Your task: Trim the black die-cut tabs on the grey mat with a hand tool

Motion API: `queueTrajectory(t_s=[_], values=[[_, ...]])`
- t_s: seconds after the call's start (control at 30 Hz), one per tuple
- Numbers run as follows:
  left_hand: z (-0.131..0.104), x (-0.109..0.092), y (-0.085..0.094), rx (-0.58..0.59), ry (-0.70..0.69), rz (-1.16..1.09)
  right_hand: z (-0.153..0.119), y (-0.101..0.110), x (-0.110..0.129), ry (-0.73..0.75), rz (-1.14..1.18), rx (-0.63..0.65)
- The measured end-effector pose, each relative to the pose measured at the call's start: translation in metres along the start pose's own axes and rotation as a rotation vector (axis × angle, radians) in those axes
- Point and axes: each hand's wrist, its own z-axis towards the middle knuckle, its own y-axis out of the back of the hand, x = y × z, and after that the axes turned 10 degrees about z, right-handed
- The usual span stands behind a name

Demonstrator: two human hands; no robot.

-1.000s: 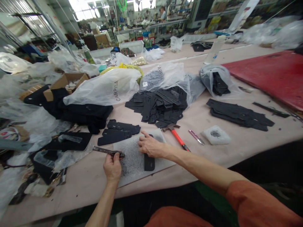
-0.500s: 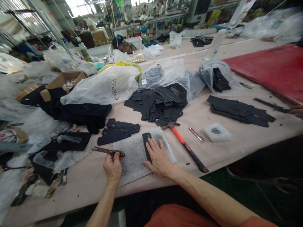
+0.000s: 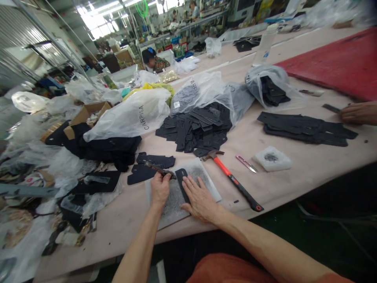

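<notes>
My left hand [image 3: 160, 191] is closed around a slim dark metal tool [image 3: 155, 168], its tip beside the far part of a black strip [image 3: 180, 175] with a small slot near its end. Flat on that strip lies my right hand [image 3: 200, 199], fingers stretched out, pressing it to a worn white board [image 3: 211, 184]. To the right of the board rests a claw hammer [image 3: 232, 179] with an orange and black handle. Thread snips [image 3: 246, 163] with pink handles and a white block [image 3: 275, 160] with a dark-marked top lie farther right. Several black pieces [image 3: 144, 173] lie just left of the board.
Behind the board rises a heap of black strips [image 3: 194, 131] spilling from plastic bags [image 3: 129, 112]. More strips [image 3: 306, 127] lie at right, near another person's hand [image 3: 359, 113] holding a dark piece. Plastic wrapping clutters the left; a red board [image 3: 338, 65] lies far right.
My left hand has moved right and slightly away from me, bringing the metal tool close to the strip. My right hand stays on the strip. The view has tilted a little.
</notes>
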Motion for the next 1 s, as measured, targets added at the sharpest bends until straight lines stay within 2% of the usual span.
queueTrajectory(t_s=[0.1, 0.2, 0.7, 0.87, 0.93, 1.0], values=[[0.010, -0.008, -0.022, 0.021, -0.061, 0.011, 0.003, 0.000, 0.002, -0.031, 0.020, -0.035], [0.012, -0.009, -0.032, 0.025, -0.088, 0.038, 0.005, 0.001, 0.003, -0.039, 0.045, -0.052], [0.006, -0.007, -0.036, 0.056, -0.217, 0.208, 0.006, 0.006, 0.000, -0.053, 0.100, -0.059], [0.006, 0.000, -0.035, 0.034, -0.243, 0.312, 0.007, 0.003, -0.003, -0.050, 0.148, -0.044], [0.005, -0.004, -0.036, 0.030, -0.237, 0.347, 0.008, 0.006, 0.004, -0.063, 0.154, -0.033], [0.003, -0.021, -0.041, 0.033, -0.174, 0.351, 0.008, 0.016, 0.011, -0.073, 0.125, -0.023]])
